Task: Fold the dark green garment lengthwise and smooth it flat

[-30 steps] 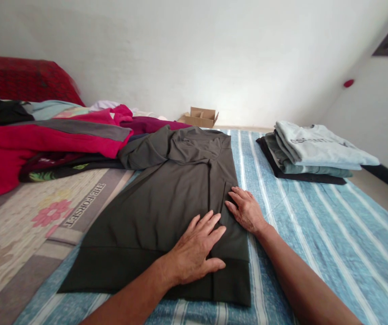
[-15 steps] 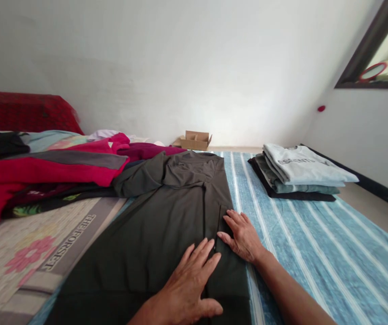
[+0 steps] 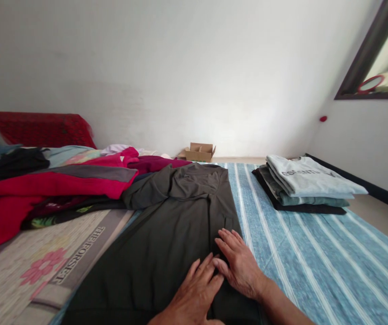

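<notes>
A dark grey-green garment lies spread lengthwise before me, with a long front seam and a bunched upper end. One side of it is folded inward along the right. My left hand rests flat on its lower middle, fingers stretched out. Close beside it, my right hand lies on the folded right side with its fingers extended; its thumb meets the left fingertips. Neither hand grips anything. The garment's lower end runs out of the bottom of the view.
A pile of clothes with a red and grey garment lies at left. Folded shirts are stacked at right on the blue striped sheet. A small cardboard box stands by the wall, and a red covered object sits back left.
My right hand has come closer to my left hand, so they now touch. The view has tilted up a little, and everything sits lower and further right.
</notes>
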The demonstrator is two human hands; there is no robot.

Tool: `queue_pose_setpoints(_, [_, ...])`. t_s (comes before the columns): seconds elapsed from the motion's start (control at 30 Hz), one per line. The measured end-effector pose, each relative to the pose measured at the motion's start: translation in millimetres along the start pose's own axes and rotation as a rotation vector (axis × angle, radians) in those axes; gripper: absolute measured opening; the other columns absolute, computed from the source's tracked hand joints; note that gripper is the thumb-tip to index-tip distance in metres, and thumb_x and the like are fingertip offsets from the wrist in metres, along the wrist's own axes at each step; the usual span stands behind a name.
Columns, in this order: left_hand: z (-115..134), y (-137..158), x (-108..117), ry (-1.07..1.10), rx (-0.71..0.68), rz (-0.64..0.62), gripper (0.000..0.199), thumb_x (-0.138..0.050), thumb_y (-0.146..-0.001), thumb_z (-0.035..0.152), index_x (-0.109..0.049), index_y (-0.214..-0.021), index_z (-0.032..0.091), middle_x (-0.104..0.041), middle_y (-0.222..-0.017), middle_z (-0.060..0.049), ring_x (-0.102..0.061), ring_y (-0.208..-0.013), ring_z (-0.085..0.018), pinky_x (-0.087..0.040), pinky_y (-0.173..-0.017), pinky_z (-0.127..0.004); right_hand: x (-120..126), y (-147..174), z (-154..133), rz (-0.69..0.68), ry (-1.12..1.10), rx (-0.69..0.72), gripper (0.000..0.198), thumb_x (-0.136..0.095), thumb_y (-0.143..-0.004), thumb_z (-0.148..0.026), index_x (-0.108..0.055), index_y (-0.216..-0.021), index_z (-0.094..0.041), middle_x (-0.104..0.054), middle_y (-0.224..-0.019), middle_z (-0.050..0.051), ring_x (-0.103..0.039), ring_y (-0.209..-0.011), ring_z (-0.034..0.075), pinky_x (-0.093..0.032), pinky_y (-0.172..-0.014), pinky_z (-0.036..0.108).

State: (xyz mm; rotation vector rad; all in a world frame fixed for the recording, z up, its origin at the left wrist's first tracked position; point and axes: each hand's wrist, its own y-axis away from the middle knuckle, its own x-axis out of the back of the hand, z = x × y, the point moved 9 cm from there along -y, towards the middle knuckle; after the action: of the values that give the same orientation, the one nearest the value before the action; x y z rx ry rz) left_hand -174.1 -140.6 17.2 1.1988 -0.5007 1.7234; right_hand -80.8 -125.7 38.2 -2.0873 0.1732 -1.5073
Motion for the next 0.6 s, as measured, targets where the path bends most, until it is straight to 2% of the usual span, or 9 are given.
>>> queue_pose_setpoints(0.1, [4, 0, 5, -0.026, 0.014, -0.001, 0.077, -0.062, -0.077, 0.054, -0.035, -0.142, 0.022, -0.032, -0.150, -0.013, -0.019, -0.140, -0.030, -0.015, -0.114, -0.050, -11, 0, -2, -0.062, -0.002, -0.074, 0.036, -0.049, -0.092, -0.032, -0.059, -0.122, -0.015, -0.054, -0.133, 0.013, -0.045, -0.127, 0.027, -0.037, -0.106, 0.046])
queue_pose_setpoints(0.2, [4, -1, 5, -0.050, 0.009, -0.022, 0.078, -0.065, -0.076, 0.049, -0.037, -0.141, 0.018, -0.031, -0.149, -0.016, -0.021, -0.140, -0.032, -0.016, -0.114, -0.050, -16, 0, -2, -0.098, -0.009, -0.110, 0.036, -0.050, -0.091, -0.031, -0.060, -0.122, -0.016, -0.053, -0.134, 0.012, -0.044, -0.128, 0.026, -0.036, -0.107, 0.045])
queue_pose_setpoints(0.33, [-4, -8, -5, -0.060, -0.026, -0.062, 0.079, -0.065, -0.076, 0.046, -0.032, -0.143, 0.022, -0.030, -0.150, -0.016, -0.022, -0.139, -0.034, -0.020, -0.111, -0.055, -17, 0, 1, -0.090, -0.018, -0.135, 0.034, -0.051, -0.091, -0.030, -0.061, -0.121, -0.016, -0.053, -0.134, 0.012, -0.045, -0.127, 0.027, -0.038, -0.106, 0.046])
queue_pose_setpoints(0.4, [-7, -11, -7, -0.045, -0.054, -0.065, 0.074, -0.061, -0.079, 0.047, -0.032, -0.143, 0.025, -0.032, -0.150, -0.014, -0.023, -0.139, -0.034, -0.022, -0.110, -0.056, -18, 0, 2, -0.066, -0.016, -0.138, 0.034, -0.051, -0.091, -0.030, -0.062, -0.120, -0.016, -0.054, -0.133, 0.012, -0.046, -0.126, 0.027, -0.040, -0.105, 0.047])
queue_pose_setpoints(0.53, [-5, -3, 11, 0.012, -0.068, -0.036, 0.055, -0.047, -0.089, 0.044, -0.035, -0.141, 0.031, -0.037, -0.148, -0.008, -0.033, -0.135, -0.029, -0.028, -0.110, -0.051, -19, 1, 1, 0.018, 0.006, -0.106, 0.036, -0.050, -0.091, -0.031, -0.062, -0.120, -0.013, -0.056, -0.130, 0.016, -0.048, -0.124, 0.030, -0.043, -0.101, 0.049])
queue_pose_setpoints(0.6, [-5, 4, 28, 0.013, -0.038, -0.017, 0.053, -0.050, -0.088, 0.045, -0.038, -0.138, 0.034, -0.041, -0.145, -0.005, -0.039, -0.132, -0.027, -0.030, -0.109, -0.047, -20, 2, 0, 0.069, 0.001, -0.085, 0.035, -0.050, -0.091, -0.032, -0.062, -0.119, -0.015, -0.057, -0.129, 0.014, -0.049, -0.124, 0.030, -0.044, -0.101, 0.048])
